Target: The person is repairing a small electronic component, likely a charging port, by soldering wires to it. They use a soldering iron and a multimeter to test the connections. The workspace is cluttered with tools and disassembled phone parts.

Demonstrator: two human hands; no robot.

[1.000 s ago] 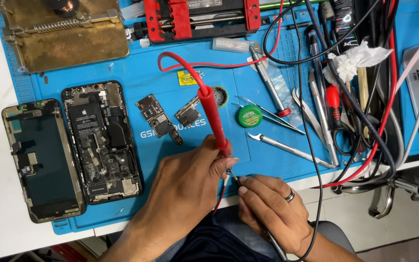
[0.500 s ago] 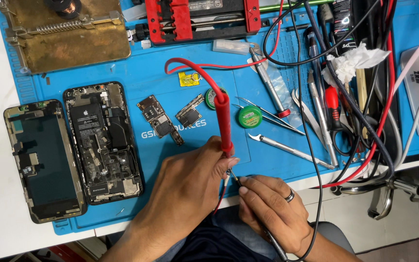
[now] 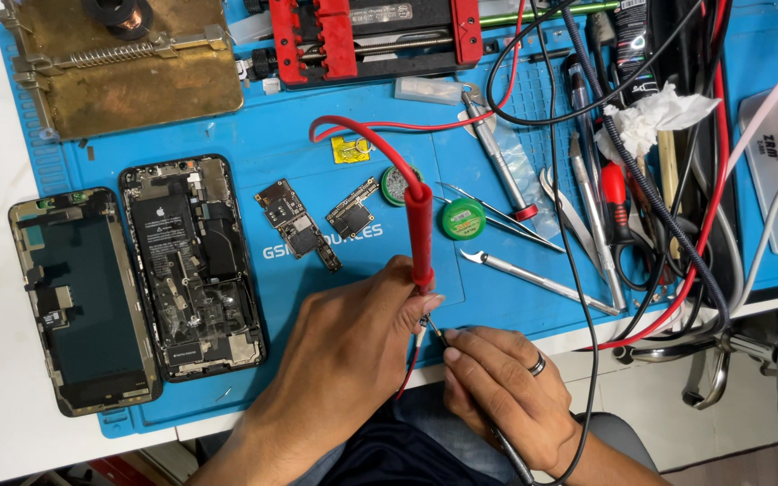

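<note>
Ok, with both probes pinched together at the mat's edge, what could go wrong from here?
The red probe in the left hand trails a looped lead near the two small circuit boards; a tug might drag them. The right hand works past the blue mat edge, so anything small dropped there could fall off.

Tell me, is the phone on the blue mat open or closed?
Open. The phone body lies with its insides bare, and its screen lies separately beside it on the mat.

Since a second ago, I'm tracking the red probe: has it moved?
Yes. The red probe has swung upright: its upper end, earlier left of the green solder reel, now stands closer to it, while the left hand grips its lower end.
</note>
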